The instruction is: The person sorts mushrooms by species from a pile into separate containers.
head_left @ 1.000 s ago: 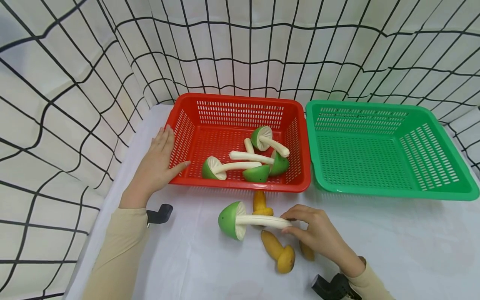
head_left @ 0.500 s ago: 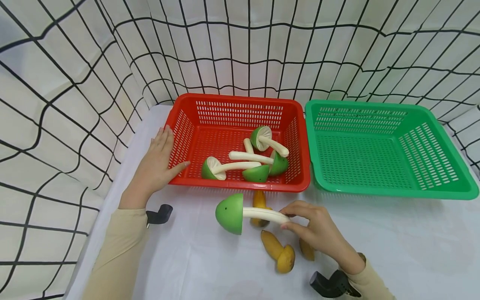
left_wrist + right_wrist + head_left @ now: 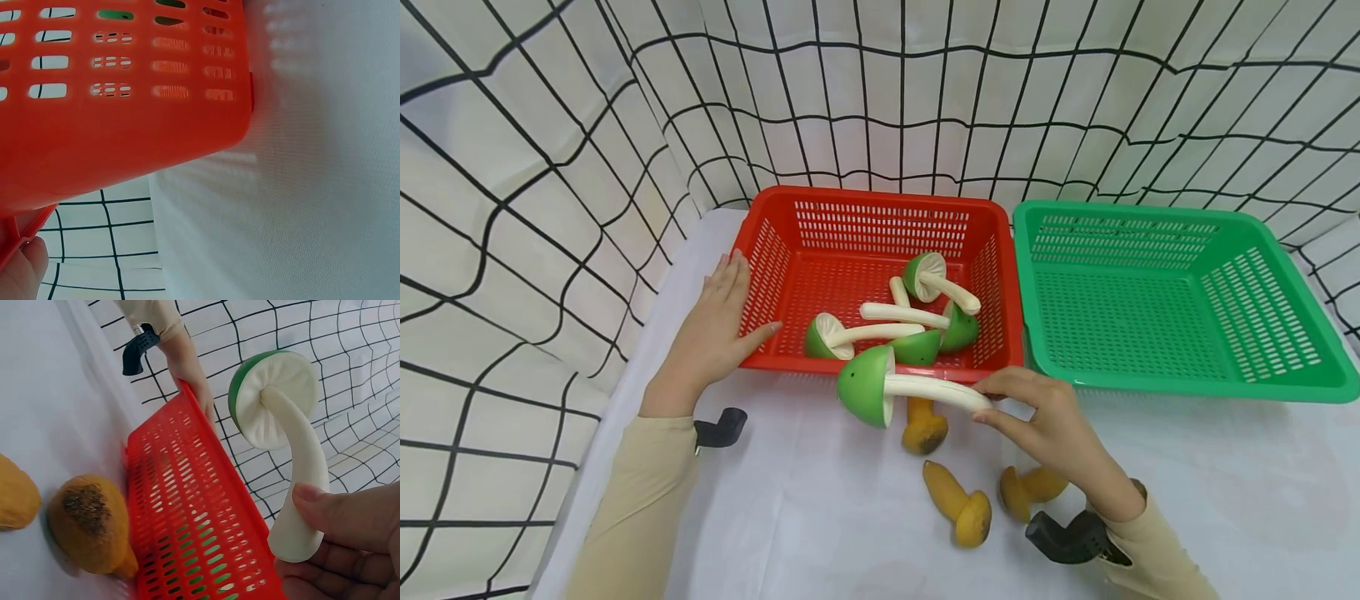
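A green-capped toy mushroom (image 3: 936, 391) is raised over the front rim of the red basket (image 3: 767, 361), its cap pointing left. My right hand (image 3: 1060, 425) pinches the end of its white stem between thumb and fingers; the right wrist view shows the thumb across the stem. My left hand (image 3: 711, 329) rests on the basket's left front corner with straight fingers and the thumb spread along the rim. Inside the basket, toward its right side, lie several more green mushrooms (image 3: 906, 315). In the left wrist view only a fingertip (image 3: 28, 269) shows beside the red wall.
A green basket (image 3: 1195, 387) stands to the right, beside the red one. On the white cloth in front lie yellow-brown mushrooms: one (image 3: 925, 429) by the red basket, one (image 3: 958, 504) nearer me, and one (image 3: 1030, 492) by my right wrist. Black wire mesh (image 3: 898, 125) rises behind and left.
My right hand has lifted the green mushroom off the table area and carried it forward to the red basket's front rim. The cap turned on the way. My left hand has stayed put.
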`<state>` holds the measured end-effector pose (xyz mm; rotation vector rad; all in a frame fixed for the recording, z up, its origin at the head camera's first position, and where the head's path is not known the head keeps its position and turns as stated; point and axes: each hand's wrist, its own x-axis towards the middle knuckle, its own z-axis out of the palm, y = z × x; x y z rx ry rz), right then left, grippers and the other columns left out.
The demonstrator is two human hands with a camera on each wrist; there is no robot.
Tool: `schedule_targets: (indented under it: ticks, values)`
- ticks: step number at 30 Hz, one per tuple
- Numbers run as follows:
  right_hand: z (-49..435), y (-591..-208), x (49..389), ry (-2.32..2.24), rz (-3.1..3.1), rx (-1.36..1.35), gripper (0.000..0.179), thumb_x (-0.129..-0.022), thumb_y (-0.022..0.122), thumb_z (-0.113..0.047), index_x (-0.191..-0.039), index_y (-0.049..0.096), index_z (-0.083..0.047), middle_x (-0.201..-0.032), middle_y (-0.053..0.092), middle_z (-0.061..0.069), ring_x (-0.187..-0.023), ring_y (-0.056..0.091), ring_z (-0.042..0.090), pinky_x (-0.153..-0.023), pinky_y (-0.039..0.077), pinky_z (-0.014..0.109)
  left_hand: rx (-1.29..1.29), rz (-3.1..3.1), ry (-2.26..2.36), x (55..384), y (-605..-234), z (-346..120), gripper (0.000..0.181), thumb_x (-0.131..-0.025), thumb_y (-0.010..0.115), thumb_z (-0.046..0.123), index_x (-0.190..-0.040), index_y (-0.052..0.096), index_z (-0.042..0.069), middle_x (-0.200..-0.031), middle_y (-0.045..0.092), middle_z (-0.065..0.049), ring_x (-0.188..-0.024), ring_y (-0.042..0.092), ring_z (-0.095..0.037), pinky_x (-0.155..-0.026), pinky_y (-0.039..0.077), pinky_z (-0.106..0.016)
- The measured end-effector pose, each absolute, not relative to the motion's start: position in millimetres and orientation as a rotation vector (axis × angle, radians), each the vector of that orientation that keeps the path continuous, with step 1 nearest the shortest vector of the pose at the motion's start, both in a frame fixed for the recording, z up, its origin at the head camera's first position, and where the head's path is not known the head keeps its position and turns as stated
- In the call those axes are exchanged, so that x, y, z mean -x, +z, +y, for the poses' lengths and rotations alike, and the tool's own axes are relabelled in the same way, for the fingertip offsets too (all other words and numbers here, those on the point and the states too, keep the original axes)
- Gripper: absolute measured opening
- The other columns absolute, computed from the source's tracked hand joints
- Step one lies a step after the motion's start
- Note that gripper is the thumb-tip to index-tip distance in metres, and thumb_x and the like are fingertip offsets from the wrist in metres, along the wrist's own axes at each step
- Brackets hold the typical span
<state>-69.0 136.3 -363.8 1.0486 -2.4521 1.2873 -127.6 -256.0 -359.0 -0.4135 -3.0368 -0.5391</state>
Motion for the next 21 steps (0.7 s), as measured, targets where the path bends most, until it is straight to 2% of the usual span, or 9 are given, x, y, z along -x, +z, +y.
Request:
schedule_targets:
  ticks: [5,13,21]
  values:
    - [136.3,-356.8,75.3,1.232,-2.471,-0.996,0.034,-0.064,0.082,0.004,-0.095,0.072,-0.005,-0.090,0.068,0.001,-0.078,0.062,0.011,-0.069,0.051,0.017,0.414,-3.037,-0.537,127.5,-358.6,-256.2,0.087,-0.092,0.056,0.038,-0.146,0.007,-0.011,-0.154,0.003,-0.025,-0.143,-0.003,-0.035,-0.113,0.006,-0.051]
    - [135.0,-352.0,83.7,1.193,-2.472,-0.963,0.031,-0.065,0.082,0.001,-0.094,0.072,-0.006,-0.089,0.068,-0.001,-0.075,0.061,0.010,-0.064,0.050,0.019,0.400,-3.047,-0.531,127.6,-358.1,-255.9,0.087,-0.092,0.055,0.038,-0.146,0.007,-0.011,-0.154,0.003,-0.025,-0.143,-0.004,-0.034,-0.113,0.006,-0.051]
    - [130.8,-350.7,92.2,1.172,-2.519,-0.919,0.029,-0.067,0.082,-0.004,-0.094,0.072,-0.007,-0.088,0.068,0.000,-0.077,0.060,0.012,-0.060,0.050,0.030,0.404,-3.042,-0.539,128.4,-358.8,-255.7,0.088,-0.092,0.055,0.038,-0.146,0.007,-0.011,-0.154,0.003,-0.025,-0.143,-0.003,-0.034,-0.113,0.006,-0.051]
